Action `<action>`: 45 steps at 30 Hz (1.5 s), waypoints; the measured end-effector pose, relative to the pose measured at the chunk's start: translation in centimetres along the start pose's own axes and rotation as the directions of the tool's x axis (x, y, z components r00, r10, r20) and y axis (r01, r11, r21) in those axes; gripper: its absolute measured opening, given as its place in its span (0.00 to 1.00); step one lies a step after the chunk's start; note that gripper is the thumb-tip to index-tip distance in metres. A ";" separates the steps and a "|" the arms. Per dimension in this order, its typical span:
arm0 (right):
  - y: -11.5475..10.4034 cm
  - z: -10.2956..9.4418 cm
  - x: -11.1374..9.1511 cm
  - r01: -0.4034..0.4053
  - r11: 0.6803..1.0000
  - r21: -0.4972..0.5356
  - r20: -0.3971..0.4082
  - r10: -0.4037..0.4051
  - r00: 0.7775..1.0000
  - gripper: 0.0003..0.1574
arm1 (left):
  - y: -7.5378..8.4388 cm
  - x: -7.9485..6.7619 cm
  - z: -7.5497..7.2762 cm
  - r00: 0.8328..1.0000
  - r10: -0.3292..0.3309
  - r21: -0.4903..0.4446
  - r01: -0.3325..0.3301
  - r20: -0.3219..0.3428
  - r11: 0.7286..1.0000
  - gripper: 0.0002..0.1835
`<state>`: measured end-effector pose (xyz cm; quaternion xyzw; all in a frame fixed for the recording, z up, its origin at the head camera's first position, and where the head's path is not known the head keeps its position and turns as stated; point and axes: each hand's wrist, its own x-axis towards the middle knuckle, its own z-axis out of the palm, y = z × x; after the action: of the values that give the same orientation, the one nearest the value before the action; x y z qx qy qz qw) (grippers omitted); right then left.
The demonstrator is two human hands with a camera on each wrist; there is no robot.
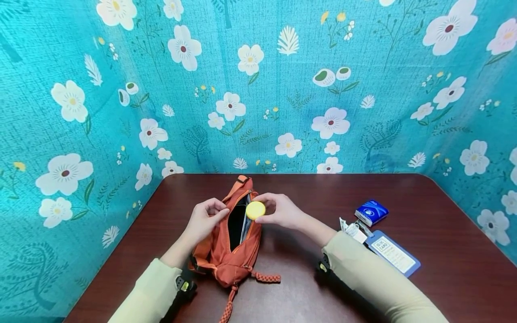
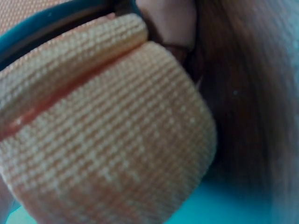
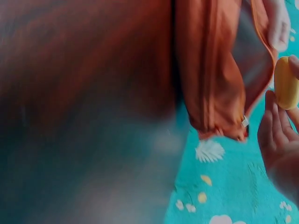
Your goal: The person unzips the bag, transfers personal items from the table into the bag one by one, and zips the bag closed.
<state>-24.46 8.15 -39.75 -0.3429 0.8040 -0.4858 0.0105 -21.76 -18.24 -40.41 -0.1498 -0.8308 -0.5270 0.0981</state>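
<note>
An orange sling bag (image 1: pixel 231 268) lies on the table with its zipped mouth wide open, showing a dark inside and a grey lining. My left hand (image 1: pixel 205 219) pinches the left edge of that mouth between thumb and fingers. In my right hand (image 1: pixel 282 211) is a small round yellow disc-shaped case (image 1: pixel 256 210), gripped by its edge over the right side of the opening. The right wrist view shows the yellow case (image 3: pixel 286 83) side-on, thick and rounded, beside the bag (image 3: pixel 210 70). Woven strap webbing (image 2: pixel 117 135) fills much of the left wrist view.
Braided cord pulls (image 1: pixel 266 277) trail from the bag's near end onto the dark red table (image 1: pixel 299 287). Toward the right lie a blue tissue pack (image 1: pixel 371 212) and a blue card holder (image 1: pixel 393 253), with small white items (image 1: pixel 352 231) beside them. Flowered turquoise cloth (image 1: pixel 258 89) hangs behind.
</note>
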 end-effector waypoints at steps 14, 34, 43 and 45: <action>-0.2 5.1 1.5 -0.125 0.969 -0.213 -0.085 0.109 0.990 0.31 | 0.1 -0.3 0.0 1.000 0.001 -0.007 -0.001 -0.016 1.000 0.04; 0.0 6.7 2.4 -0.211 0.916 -0.341 -0.033 0.212 0.977 0.32 | -0.2 -0.4 0.0 1.000 -0.003 -0.027 0.002 -0.020 1.000 0.04; 0.1 6.1 2.4 -0.202 0.941 -0.272 -0.034 0.201 0.979 0.30 | 0.0 -0.4 -0.1 1.000 0.002 -0.025 -0.003 -0.010 1.000 0.03; 0.1 5.6 2.5 -0.189 0.951 -0.243 -0.035 0.186 0.982 0.27 | 0.0 -0.3 -0.1 1.000 -0.001 -0.024 0.000 -0.007 1.000 0.03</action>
<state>-24.44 2.49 -41.96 -0.2610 0.8867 -0.3814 0.0096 -21.44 -18.39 -40.46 -0.1489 -0.8242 -0.5374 0.0991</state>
